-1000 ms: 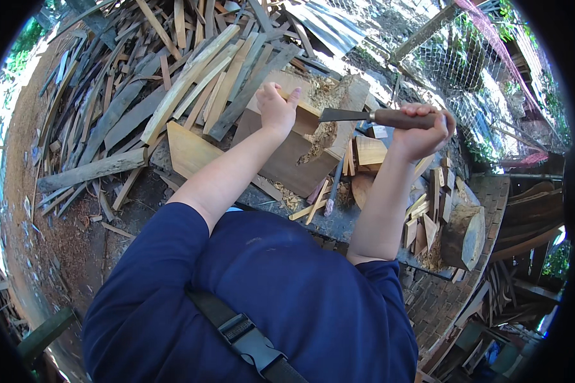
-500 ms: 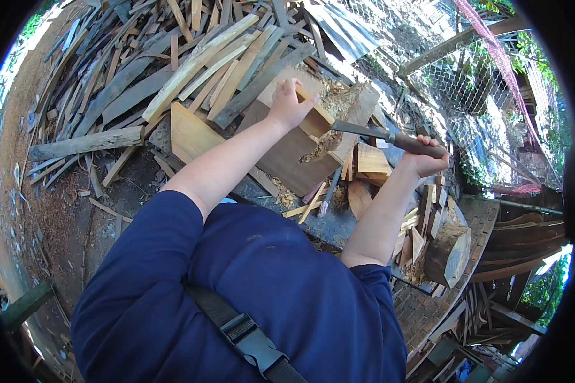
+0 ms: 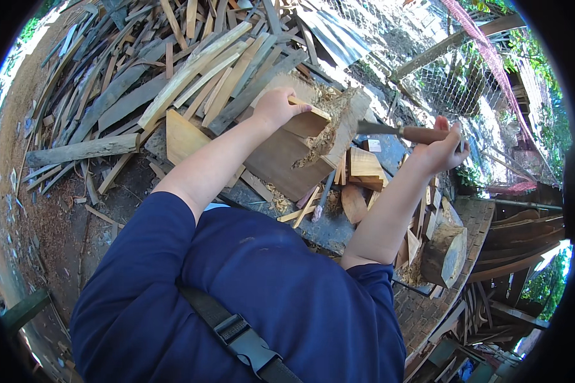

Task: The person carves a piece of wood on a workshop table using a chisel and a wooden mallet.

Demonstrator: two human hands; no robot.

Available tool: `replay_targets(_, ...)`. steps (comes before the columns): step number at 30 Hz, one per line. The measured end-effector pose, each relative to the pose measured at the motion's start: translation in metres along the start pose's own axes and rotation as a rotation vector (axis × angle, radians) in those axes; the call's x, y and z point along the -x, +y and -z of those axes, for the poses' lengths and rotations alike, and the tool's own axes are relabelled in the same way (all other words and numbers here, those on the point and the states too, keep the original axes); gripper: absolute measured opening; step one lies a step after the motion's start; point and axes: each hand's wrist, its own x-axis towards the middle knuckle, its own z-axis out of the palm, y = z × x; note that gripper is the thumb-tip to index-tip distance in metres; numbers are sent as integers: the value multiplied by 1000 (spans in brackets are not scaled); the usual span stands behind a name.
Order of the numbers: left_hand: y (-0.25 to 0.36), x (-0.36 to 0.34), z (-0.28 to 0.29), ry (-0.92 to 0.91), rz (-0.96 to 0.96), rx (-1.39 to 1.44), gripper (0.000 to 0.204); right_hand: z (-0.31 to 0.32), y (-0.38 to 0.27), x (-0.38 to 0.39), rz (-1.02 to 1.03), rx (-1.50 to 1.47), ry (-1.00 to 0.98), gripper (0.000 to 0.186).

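Wooden piece (image 3: 311, 121) sits at or on the top of the big brown chopping block (image 3: 281, 167), and I have it angled so its free end points right, beside the chipped hollow (image 3: 321, 145). My left hand (image 3: 278, 107) is clamped on the piece's left end, thumb stretched along it; I judge that end is chosen because it leaves the fingers well apart from the steel. Whether the underside bears fully on the block I cannot tell from this angle, but the block probably serves as firm backing. My right hand (image 3: 442, 152) is closed, rather loosely, around the wooden handle of a broad-bladed tool (image 3: 415, 133). I hold it out to the right, blade pointing left and apart from the piece, its tip near the block's pale side; gripping well back on the handle likely gives reach. Pale offcuts (image 3: 366, 165) lie on the worktop (image 3: 331, 237) just beside the block, perhaps for easy reach, with a log stub (image 3: 446, 255) farther right.
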Motion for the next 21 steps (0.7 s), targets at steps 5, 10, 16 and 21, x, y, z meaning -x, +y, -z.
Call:
replay_targets(5,1,1,1,19,-2,-50,54,6,6,-5,-196,-79,26,31)
replay_targets(10,3,1,1,12,16,-35,54,-5,12,11,-205,-31,27,28)
replay_targets(16,3,4,1,0,23,-29,53,-14,12,21,-228,23,43,27)
replay_targets(21,1,5,12,-111,32,-107,49,-30,7,34,-126,146,-81,27)
